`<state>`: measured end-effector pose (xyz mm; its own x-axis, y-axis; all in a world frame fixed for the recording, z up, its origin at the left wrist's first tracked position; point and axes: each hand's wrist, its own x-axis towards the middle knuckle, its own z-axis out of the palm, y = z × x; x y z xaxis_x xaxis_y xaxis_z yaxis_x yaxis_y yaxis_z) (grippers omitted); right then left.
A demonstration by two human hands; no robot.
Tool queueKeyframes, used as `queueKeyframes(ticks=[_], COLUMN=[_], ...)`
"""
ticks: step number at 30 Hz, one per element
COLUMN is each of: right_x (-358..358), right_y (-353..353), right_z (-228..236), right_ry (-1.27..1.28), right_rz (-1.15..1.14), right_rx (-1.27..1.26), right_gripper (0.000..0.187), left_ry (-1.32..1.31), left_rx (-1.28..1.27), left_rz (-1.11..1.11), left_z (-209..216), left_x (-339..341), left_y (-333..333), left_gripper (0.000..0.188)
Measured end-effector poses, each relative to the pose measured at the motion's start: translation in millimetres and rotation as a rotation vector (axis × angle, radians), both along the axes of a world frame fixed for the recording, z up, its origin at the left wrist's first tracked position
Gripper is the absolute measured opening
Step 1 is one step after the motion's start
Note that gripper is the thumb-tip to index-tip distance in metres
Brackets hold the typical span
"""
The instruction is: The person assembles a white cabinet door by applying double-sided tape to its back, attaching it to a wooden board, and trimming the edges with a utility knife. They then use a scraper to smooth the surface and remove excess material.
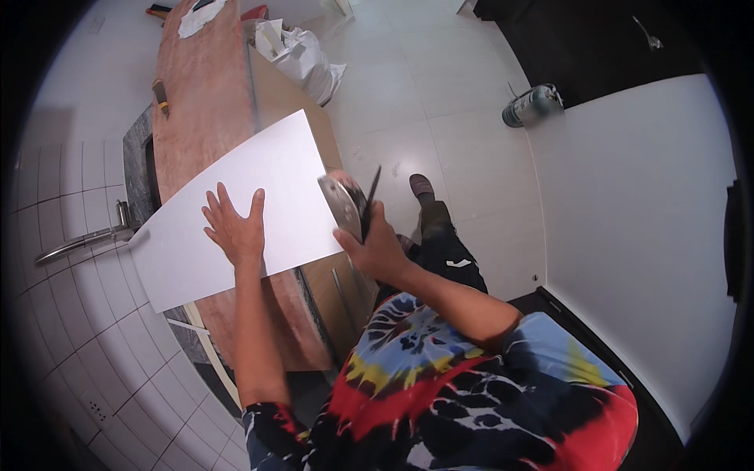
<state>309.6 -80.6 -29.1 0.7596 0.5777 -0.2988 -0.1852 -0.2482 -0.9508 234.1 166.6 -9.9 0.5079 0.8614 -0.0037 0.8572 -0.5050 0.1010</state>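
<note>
A large white board [275, 165] lies across a pinkish-brown work surface [196, 86], with one corner toward the faucet. My left hand [236, 228] rests flat on the board, palm down and fingers spread. By the board's right edge, my right hand [373, 247] is closed around a hand-held tool [342, 206]. The tool has a rounded silver metal body and a dark narrow bar sticking up. Its underside is hidden, and I cannot tell whether it touches the board.
A steel faucet [86, 245] juts out at the left by the tiled wall [71, 306]. A yellow-and-black tool [161, 98] lies farther up the work surface. Beyond it are a white cloth [200, 20] and a white bag [310, 67]. A green canister [534, 106] stands on the floor at right.
</note>
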Motion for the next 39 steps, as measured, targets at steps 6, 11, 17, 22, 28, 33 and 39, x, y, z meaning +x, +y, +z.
queueKeyframes(ticks=[6, 11, 17, 22, 28, 33, 39], right_x=[-26.5, 83.3, 175.9, 138.0, 64.5, -18.9, -19.8], right_y=[-20.1, 79.9, 156.1, 130.2, 57.3, -22.1, -28.0], right_z=[-14.3, -16.8, -17.7, -20.3, 2.9, -5.3, -14.6], right_ry=[-0.215, -0.1, -0.234, -0.211, -0.079, -0.059, -0.107], right_rz=[-0.011, -0.042, -0.065, -0.072, 0.016, 0.022, -0.016], right_rx=[0.098, 0.057, -0.006, 0.053, -0.027, 0.054, 0.164], right_gripper=[0.069, 0.068, 0.076, 0.074, 0.068, 0.064, 0.062], left_ry=[-0.009, 0.024, 0.02, 0.008, 0.008, -0.004, -0.015], left_rx=[-0.003, 0.006, -0.002, 0.005, 0.012, 0.006, 0.009], left_rz=[-0.031, -0.051, -0.062, -0.034, -0.001, -0.009, -0.033], left_z=[-2.3, -1.6, -0.2, -0.7, -2.0, -2.0, -5.1], left_x=[-5.1, -8.8, -4.1, -4.8, -5.5, -2.6, -6.8], left_y=[3.1, 3.8, 1.7, 0.3, 0.2, -1.4, 3.5], left_gripper=[0.097, 0.1, 0.1, 0.098, 0.095, 0.094, 0.096])
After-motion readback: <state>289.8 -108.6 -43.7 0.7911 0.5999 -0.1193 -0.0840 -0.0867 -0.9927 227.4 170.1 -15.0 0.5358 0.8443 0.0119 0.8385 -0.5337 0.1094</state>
